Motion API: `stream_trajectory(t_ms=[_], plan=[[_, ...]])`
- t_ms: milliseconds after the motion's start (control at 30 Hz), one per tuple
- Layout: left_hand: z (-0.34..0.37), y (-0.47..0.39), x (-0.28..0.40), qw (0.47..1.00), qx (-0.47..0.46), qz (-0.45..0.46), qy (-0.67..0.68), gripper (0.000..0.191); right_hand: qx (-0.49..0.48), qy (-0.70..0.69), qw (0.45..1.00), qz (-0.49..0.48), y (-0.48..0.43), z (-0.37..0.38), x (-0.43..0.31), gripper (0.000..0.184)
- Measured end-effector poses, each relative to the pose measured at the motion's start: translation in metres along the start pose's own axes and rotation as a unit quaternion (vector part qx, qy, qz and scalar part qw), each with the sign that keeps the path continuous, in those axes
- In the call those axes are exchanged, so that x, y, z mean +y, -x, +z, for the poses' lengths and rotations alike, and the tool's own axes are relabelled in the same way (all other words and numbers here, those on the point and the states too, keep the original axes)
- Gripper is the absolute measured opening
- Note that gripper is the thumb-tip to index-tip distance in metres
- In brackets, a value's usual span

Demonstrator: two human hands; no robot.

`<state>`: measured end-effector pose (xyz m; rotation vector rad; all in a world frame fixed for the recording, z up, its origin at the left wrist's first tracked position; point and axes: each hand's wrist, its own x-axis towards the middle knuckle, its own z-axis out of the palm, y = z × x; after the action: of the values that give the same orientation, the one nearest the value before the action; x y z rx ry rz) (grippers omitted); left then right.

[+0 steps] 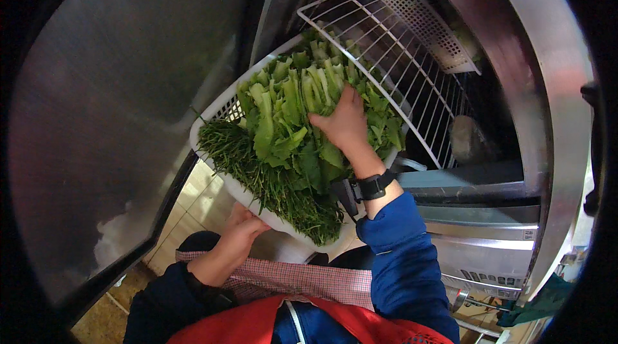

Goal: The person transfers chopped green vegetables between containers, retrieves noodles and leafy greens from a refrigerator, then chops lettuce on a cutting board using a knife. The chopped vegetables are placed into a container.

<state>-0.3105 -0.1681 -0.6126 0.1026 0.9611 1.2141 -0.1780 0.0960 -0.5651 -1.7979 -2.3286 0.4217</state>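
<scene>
My left hand point(244, 225) grips the near rim of a white perforated plastic basket point(270, 217), thumb on top. The basket is tilted and reaches into an upright steel refrigerator below a wire shelf. Leafy green stalks point(289, 98) lie bunched across its middle and far part, cut ends facing away from me. Thin dark-green chives or similar greens point(270, 184) fill the near edge. My right hand point(345, 119) rests on the leafy stalks, thumb spread from the fingers; whether it grasps any is unclear, as the fingertips are partly hidden among them.
The open steel door point(145, 78) stands at left. A white wire shelf point(391, 54) juts over the basket's far right side, carrying another white perforated basket point(425, 20). A pale rounded object point(466, 139) sits inside, at right. Floor tiles point(186, 213) show below the door.
</scene>
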Motion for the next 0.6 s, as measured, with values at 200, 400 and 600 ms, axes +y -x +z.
stream_trajectory(t_ms=[200,400,600], plan=[[0.005,0.002,0.0,1.0,0.026,0.004,0.001,0.056,0.048,0.039,0.998,0.0,0.003,0.017,-0.008,0.102],[0.003,-0.003,-0.003,1.0,0.023,0.015,0.01,0.062,0.116,-0.031,0.987,-0.105,0.012,0.012,0.016,0.075],[0.002,0.0,0.003,1.0,0.002,-0.004,0.009,0.056,0.07,-0.04,0.996,-0.036,0.024,0.011,0.019,0.074]])
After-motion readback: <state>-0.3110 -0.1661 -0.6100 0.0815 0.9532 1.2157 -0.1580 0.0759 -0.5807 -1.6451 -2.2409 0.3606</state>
